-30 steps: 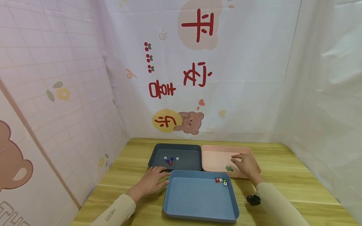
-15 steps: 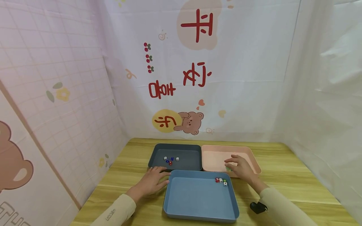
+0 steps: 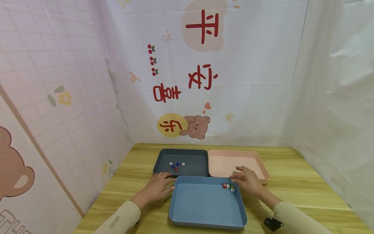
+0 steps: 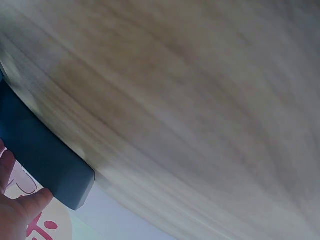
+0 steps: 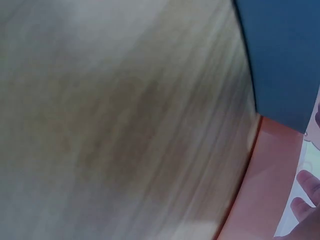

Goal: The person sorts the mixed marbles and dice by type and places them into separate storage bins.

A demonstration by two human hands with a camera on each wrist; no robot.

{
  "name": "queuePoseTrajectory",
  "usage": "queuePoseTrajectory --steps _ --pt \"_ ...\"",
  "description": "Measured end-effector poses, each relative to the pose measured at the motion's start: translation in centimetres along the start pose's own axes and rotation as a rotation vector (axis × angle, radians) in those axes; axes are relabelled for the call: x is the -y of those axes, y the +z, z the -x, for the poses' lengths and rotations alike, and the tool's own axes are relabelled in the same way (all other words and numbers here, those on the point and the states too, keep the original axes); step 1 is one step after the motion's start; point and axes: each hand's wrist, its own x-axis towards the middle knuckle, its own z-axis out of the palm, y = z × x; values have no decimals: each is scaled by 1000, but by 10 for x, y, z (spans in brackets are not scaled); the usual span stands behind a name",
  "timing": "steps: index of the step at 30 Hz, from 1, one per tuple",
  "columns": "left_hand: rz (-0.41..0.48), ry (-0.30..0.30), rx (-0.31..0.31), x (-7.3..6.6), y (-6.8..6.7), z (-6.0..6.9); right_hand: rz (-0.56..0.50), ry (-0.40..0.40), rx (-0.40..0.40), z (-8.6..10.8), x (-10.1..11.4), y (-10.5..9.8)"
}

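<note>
My left hand (image 3: 156, 188) rests at the back left corner of the blue tray (image 3: 204, 204), fingertips near the front rim of the dark grey tray (image 3: 193, 159). In the left wrist view, its fingers (image 4: 36, 201) lie by a dark tray wall. My right hand (image 3: 247, 182) hovers over the back right corner of the blue tray and the pink tray's (image 3: 225, 159) front rim. Its fingers are loosely bent, and nothing shows between them. Just left of its fingertips sit red, white and green dice (image 3: 228, 186) in the blue tray. Green dice (image 3: 234, 172) in the pink tray are partly hidden behind that hand.
In the dark grey tray lie several white, blue and red dice (image 3: 176, 164). All the trays stand on a wooden table (image 3: 292, 182), close together. A black object (image 3: 273, 224) is at the right sleeve. Printed white cloth (image 3: 248, 97) hangs behind and beside the table.
My right hand has moved from over the pink tray toward the near left, to the blue tray's back right corner. My left hand has stayed where it was.
</note>
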Motion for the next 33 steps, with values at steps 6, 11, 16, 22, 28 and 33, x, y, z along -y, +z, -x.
queuePoseTrajectory --steps 6,11,16,22,28,33 --pt "-5 3 -1 1 1 0 135 -20 18 4 -3 5" --pt "-8 3 3 1 1 -1 235 -30 32 7 -2 9" --pt "-4 5 1 1 1 -1 340 -39 22 5 2 13" --pt "3 15 -13 1 1 0 452 -37 5 5 11 16" --pt "4 20 -14 1 1 0 494 -5 13 7 20 15" --pt "1 20 -10 1 1 0 502 27 30 7 24 16"
